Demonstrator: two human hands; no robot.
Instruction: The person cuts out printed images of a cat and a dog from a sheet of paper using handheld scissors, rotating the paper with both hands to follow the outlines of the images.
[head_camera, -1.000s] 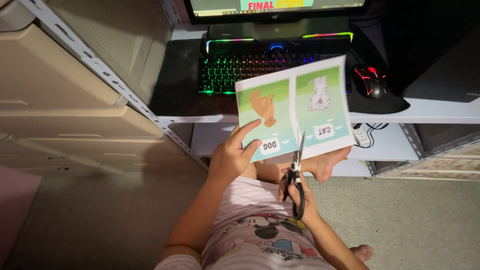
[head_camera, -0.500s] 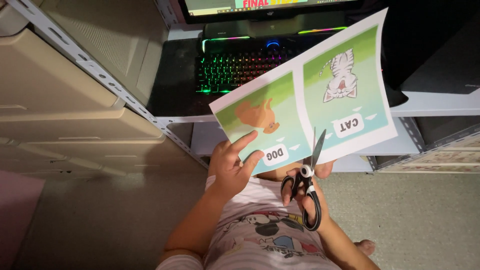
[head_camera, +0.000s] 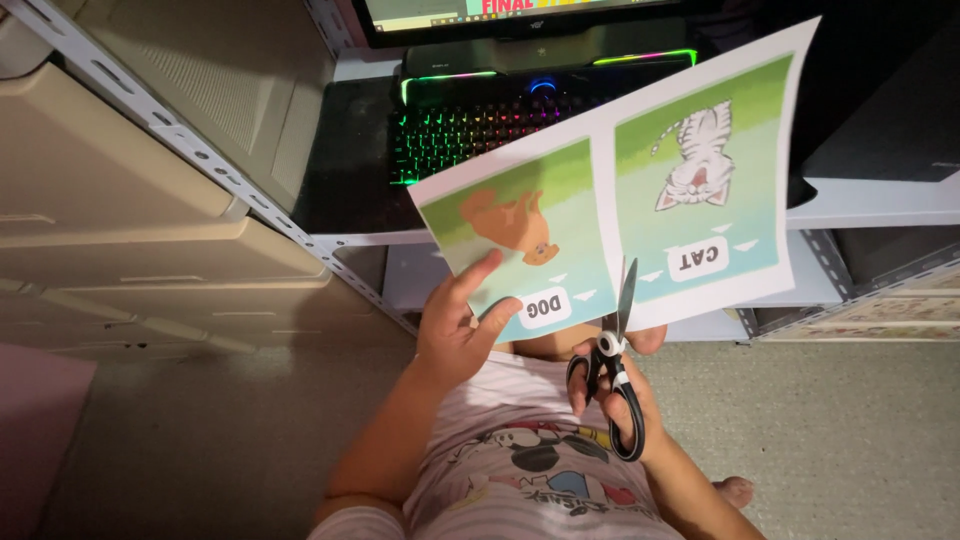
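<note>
R hand (head_camera: 612, 395) grips black scissors (head_camera: 612, 352), fingers thru the loops, blades nearly together at the near edge of the paper sheet (head_camera: 640, 190), btwn brown dog pic and grey cat pic. L hand (head_camera: 455, 335) pinches sheet's near-left corner, thumb on top. Risk: sheet's held on one side only, may flop or twist, so cut wanders into a pic; L fingertips sit near the blades.

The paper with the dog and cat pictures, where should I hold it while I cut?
Hold the paper at its bottom edge by the dog picture, from below, as the left hand does. The scissors enter at the middle strip, so that grip is probably clear of the blades.
</note>
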